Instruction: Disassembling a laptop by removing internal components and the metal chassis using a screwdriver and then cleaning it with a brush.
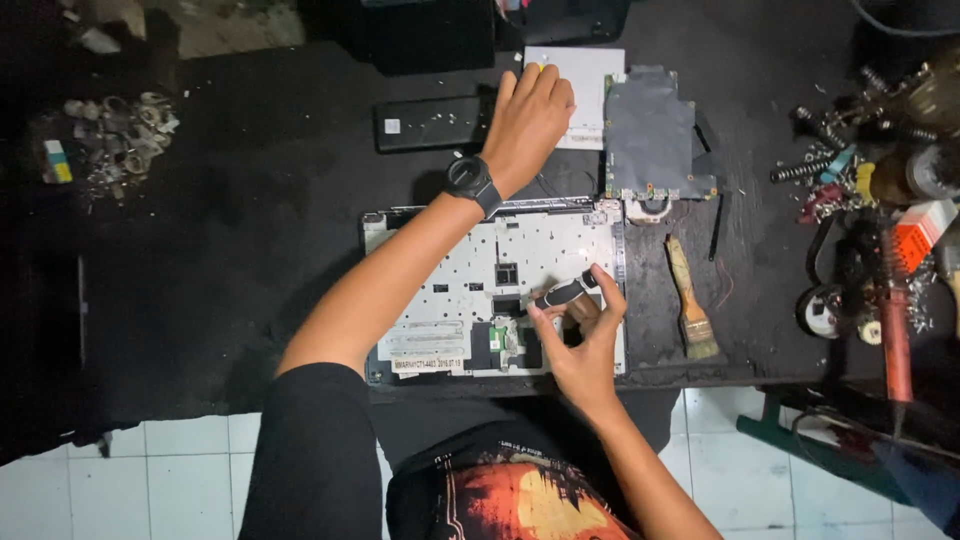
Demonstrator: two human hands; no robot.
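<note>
An opened laptop chassis (470, 290) with its silvery inner plate showing lies on the black table. My right hand (583, 340) is over its lower right part, fingers closed on a small black and silver screwdriver (565, 292) held at a slant. My left hand (528, 125), with a black watch on the wrist, reaches far across the table. Its fingers rest palm down on a white flat panel (590, 75) behind the chassis.
A circuit board under a dark sheet (652, 135) lies right of the white panel, and a black phone (430, 122) lies to the panel's left. A paintbrush (690, 300) is beside the chassis. Tools, springs and tape rolls (880, 200) crowd the right edge; small metal parts (120, 135) sit far left.
</note>
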